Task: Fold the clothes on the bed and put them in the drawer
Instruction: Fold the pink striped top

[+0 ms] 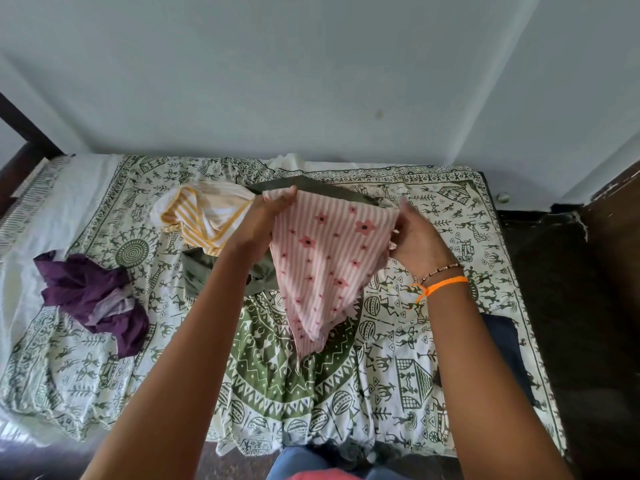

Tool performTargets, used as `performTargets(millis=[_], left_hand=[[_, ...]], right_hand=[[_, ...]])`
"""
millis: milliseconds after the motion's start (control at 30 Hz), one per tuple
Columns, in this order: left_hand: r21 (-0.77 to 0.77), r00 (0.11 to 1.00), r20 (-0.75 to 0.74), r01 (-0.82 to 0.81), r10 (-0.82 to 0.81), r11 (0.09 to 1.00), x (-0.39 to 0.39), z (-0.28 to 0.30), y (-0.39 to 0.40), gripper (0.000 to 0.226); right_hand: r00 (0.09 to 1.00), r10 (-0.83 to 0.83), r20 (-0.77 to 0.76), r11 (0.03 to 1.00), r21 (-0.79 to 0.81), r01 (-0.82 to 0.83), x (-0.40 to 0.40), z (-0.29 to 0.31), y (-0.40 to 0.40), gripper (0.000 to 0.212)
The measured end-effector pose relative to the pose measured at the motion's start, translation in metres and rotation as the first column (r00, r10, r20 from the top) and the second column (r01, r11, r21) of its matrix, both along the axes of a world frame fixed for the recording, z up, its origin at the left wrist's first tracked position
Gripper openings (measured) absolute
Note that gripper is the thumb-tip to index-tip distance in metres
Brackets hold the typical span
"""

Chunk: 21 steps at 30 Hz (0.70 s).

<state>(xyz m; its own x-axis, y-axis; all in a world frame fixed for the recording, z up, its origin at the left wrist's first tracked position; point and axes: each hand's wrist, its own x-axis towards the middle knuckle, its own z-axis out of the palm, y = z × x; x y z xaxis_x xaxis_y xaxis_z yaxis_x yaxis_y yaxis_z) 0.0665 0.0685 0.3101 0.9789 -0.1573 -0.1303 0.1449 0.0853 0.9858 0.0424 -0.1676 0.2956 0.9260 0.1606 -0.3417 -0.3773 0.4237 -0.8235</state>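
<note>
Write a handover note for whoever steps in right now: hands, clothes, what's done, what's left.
Left hand and right hand each pinch a top corner of the pink striped cloth, held up over the bed, hanging to a point.
Unfolded on the bed: yellow striped garment, green garment under it, purple garment to the left.
Done: nothing folded in view.
Left: fold all four and put them away; no drawer in view.
</note>
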Motion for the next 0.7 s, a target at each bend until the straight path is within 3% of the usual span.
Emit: performTargets(millis=[100, 300, 467, 600, 667, 700], left_hand=[[0.053, 1.000, 0.005, 0.010, -0.010, 0.999, -0.001, -0.003, -0.001, 0.017], [0.086, 1.000, 0.015, -0.019, 0.018, 0.996, -0.004, -0.003, -0.001, 0.011], [-0.036, 0.991, 0.005, -0.131, 0.131, 0.991, -0.005, 0.005, 0.005, 0.022], [-0.050, 0.998, -0.020, -0.060, 0.059, 0.997, -0.007, 0.010, -0.005, 0.032], [-0.067, 0.999, -0.022, -0.042, 0.040, 0.997, -0.009, 0.009, -0.007, 0.039], [-0.080, 0.999, -0.020, -0.040, 0.039, 0.996, -0.010, 0.009, -0.007, 0.041]], right_hand=[[0.996, 0.040, 0.079, 0.978, -0.208, -0.023, 0.003, 0.006, -0.002, 0.019], [0.999, 0.001, 0.054, 0.936, -0.352, 0.018, 0.010, 0.022, 0.001, 0.041], [0.974, -0.143, 0.174, 0.983, -0.092, 0.160, 0.014, 0.021, -0.004, 0.035], [0.993, 0.108, 0.041, 0.874, -0.480, -0.075, 0.007, -0.001, 0.004, 0.067], [0.996, 0.088, -0.007, 0.809, -0.582, -0.075, 0.005, -0.011, 0.010, 0.058], [0.998, 0.056, -0.004, 0.826, -0.562, -0.049, 0.004, -0.016, 0.011, 0.047]])
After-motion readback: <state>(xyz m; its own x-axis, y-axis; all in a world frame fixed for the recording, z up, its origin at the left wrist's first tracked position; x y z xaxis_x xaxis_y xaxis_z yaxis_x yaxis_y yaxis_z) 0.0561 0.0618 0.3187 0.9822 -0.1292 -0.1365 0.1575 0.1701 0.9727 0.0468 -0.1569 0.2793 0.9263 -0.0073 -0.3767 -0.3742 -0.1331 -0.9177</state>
